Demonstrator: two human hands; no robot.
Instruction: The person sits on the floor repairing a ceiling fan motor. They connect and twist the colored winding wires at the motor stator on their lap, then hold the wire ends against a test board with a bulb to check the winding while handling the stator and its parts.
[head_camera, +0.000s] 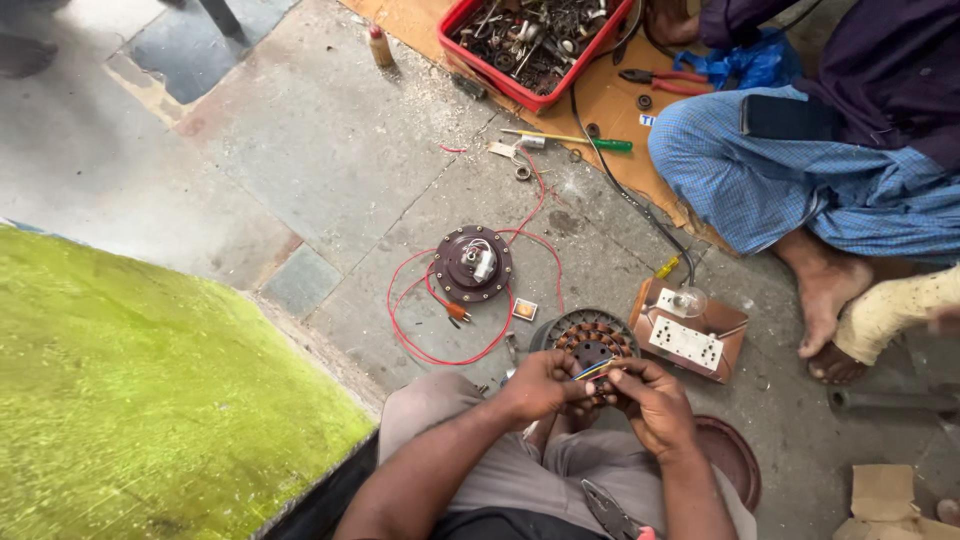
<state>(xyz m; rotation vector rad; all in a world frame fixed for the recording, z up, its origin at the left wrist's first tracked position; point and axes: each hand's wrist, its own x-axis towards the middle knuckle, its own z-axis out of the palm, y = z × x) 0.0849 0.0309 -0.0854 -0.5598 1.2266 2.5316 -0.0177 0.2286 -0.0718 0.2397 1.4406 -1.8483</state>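
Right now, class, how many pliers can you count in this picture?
2. Red-handled pliers lie on the brown mat beside the red parts tray. Another pair of pliers rests on the worker's lap, below the hands. More may be hidden among the tray's clutter.

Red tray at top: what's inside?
The red tray holds a dense heap of small dark metal parts and tools, too tangled to tell apart. Its floor is covered; its far end runs out of frame.
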